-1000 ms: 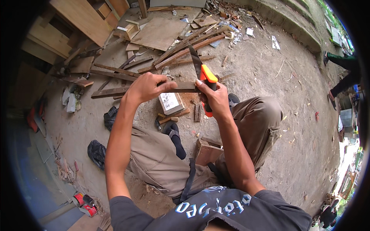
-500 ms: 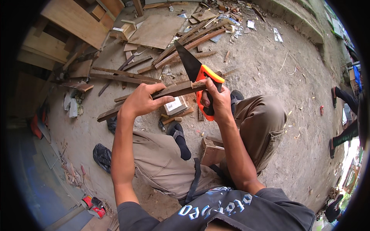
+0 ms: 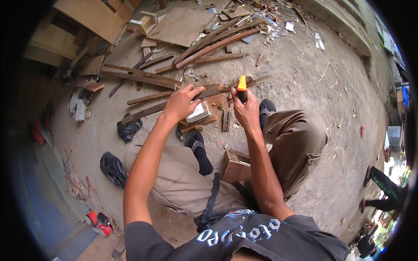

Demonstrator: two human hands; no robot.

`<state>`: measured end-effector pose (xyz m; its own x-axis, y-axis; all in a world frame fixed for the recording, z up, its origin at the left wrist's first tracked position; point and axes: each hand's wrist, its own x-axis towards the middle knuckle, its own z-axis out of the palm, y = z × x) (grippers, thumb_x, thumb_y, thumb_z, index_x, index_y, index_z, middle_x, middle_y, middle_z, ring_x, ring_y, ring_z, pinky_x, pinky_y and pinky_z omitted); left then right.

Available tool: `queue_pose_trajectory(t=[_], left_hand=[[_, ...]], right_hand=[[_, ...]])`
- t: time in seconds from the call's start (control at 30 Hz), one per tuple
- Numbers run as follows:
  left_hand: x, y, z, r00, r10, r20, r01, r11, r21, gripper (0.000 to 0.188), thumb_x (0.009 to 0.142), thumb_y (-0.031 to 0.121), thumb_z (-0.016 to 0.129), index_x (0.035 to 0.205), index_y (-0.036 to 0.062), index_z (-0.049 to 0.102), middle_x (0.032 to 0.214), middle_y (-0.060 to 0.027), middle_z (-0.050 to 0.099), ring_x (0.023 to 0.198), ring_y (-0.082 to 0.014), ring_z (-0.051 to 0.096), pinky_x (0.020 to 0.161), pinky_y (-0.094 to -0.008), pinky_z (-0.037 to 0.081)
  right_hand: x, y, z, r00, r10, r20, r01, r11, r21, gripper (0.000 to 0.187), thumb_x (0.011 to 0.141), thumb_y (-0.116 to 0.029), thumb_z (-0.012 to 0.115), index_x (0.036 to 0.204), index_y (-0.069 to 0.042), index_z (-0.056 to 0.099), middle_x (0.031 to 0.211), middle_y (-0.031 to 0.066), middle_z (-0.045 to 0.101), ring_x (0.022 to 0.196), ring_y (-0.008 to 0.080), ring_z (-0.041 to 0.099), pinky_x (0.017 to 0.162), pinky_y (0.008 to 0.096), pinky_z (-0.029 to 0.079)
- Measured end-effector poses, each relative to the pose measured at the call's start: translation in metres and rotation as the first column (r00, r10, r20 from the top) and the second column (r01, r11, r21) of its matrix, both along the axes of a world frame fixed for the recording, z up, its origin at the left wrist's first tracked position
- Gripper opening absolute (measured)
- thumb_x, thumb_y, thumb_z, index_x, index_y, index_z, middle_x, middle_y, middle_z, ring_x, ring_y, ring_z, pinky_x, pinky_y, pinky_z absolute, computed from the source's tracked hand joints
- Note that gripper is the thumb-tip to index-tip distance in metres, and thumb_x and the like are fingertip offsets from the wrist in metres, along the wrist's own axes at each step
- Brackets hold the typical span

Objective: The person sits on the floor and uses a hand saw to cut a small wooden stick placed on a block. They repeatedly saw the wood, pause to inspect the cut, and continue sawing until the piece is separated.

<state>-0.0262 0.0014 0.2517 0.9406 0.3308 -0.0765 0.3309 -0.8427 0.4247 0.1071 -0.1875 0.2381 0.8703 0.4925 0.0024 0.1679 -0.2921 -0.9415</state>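
Note:
My left hand (image 3: pixel 182 102) presses down on a long thin wooden slat (image 3: pixel 143 113) that lies across a small block with a pale top (image 3: pixel 199 112). Just to the right, my right hand (image 3: pixel 245 111) is closed around the orange and black handle of a hand saw (image 3: pixel 241 85), right at the slat. The saw's blade is hidden behind the hand and the wood. Reddish sawdust (image 3: pixel 217 102) lies beneath the slat. I sit low, with my feet in black sandals (image 3: pixel 198 145) on either side of the block.
Loose planks and slats (image 3: pixel 209 45) and a plywood sheet (image 3: pixel 180 26) cover the dirt beyond. Black bags (image 3: pixel 112 167) lie at my left, a red tool (image 3: pixel 98 217) lower left, a wooden stool (image 3: pixel 235 167) under me. Another person's legs (image 3: pixel 383 187) stand at the far right.
The saw has gone from raised, with its dark blade showing above the slat, down to the wood so that only the handle shows. My left hand stays on the slat.

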Motion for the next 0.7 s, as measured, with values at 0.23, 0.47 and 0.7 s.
queue_pose_trajectory(t=[0.23,0.47,0.7], left_hand=[[0.004,0.007,-0.174,0.949,0.307,-0.074,-0.305,0.952,0.036,0.043,0.091,0.021,0.066,0.133,0.018,0.055,0.118,-0.0127,0.054,0.111,-0.0326,0.058,0.089,-0.0482,0.051],[0.023,-0.004,-0.223,0.942,0.312,-0.12,-0.313,0.95,0.014,0.047,0.09,0.019,0.067,0.134,0.0172,0.053,0.116,-0.0109,0.053,0.115,-0.0301,0.053,0.095,-0.0501,0.046],[0.059,-0.027,-0.229,0.976,0.217,-0.005,-0.215,0.973,0.08,0.043,0.081,0.014,0.07,0.123,0.0162,0.063,0.112,-0.0091,0.055,0.113,-0.0283,0.053,0.093,-0.0444,0.042]], right_hand=[[0.002,-0.017,-0.013,0.999,0.004,-0.046,-0.01,0.991,-0.136,0.04,0.092,-0.037,0.067,0.084,0.002,0.06,0.061,0.0088,0.054,0.058,0.0154,0.048,0.056,0.0339,0.042],[-0.005,-0.025,-0.019,0.992,0.059,-0.109,-0.074,0.987,-0.141,0.04,0.093,-0.036,0.066,0.083,0.002,0.058,0.06,0.0016,0.046,0.059,0.009,0.042,0.053,0.0297,0.037],[-0.005,-0.029,-0.021,0.995,0.052,-0.085,-0.062,0.99,-0.123,0.037,0.094,-0.033,0.066,0.083,0.001,0.059,0.06,0.0004,0.048,0.058,0.009,0.04,0.053,0.0287,0.036]])
